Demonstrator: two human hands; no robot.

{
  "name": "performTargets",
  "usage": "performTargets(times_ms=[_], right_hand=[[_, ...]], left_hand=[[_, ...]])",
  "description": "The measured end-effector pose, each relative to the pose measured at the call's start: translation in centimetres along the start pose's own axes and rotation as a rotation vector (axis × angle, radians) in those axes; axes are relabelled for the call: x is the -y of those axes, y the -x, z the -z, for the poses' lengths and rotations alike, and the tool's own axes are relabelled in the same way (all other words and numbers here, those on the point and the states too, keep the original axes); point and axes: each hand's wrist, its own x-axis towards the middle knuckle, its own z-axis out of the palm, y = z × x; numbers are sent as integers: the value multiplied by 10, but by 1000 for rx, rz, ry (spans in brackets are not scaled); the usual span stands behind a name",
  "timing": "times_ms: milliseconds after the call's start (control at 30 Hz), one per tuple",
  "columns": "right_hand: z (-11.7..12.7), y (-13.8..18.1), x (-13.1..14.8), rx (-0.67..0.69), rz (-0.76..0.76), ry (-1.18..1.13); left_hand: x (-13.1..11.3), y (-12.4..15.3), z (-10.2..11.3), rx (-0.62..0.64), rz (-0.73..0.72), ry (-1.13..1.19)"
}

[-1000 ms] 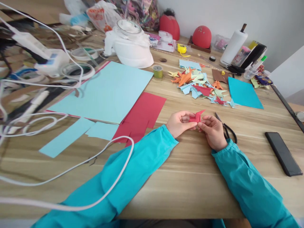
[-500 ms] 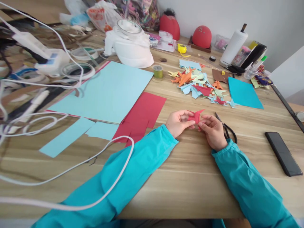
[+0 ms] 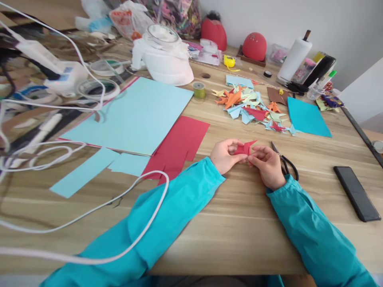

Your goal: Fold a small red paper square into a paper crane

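A small piece of folded red paper (image 3: 243, 148) is held above the table between my two hands, one pointed flap sticking up to the right. My left hand (image 3: 226, 155) pinches its left side between thumb and fingers. At its lower right edge, my right hand (image 3: 267, 164) has thumb and forefinger closed on the paper. Fingers hide part of the folds. Just behind my right hand lie black-handled scissors (image 3: 287, 162). Beyond them is a pile of folded paper pieces (image 3: 254, 104) in orange, blue, green, yellow and red.
Light blue sheets (image 3: 134, 115) and cut red paper (image 3: 179, 139) lie on the left, near a white cable (image 3: 163, 191) that loops across my left sleeve. A phone (image 3: 357, 193) rests at right. A thread spool (image 3: 199, 90) and a bright blue sheet (image 3: 308, 116) sit farther back.
The red paper has tilted and shifted slightly left, with its flap now narrower. My right fingertips have moved a little left and down along it. Both arms have stayed nearly still.
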Motion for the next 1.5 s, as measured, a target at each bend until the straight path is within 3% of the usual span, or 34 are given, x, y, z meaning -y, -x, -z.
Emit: performTargets(times_ms=[567,867,1167,1333,1500], right_hand=[[0,1,1,0,-27,4],[2,1,-3,44,31,-17],[-1,3,0,62,73,88],[-1,4,1,56,73,115],[1,2,0,52,49,95]], left_hand=[[-12,-1,0,16,84,4],[-5,-2,2,-10,28,8],[0,0,4,82,-23,-41],[1,0,4,63,-76,-116],[-3,0,3,95,5,-47]])
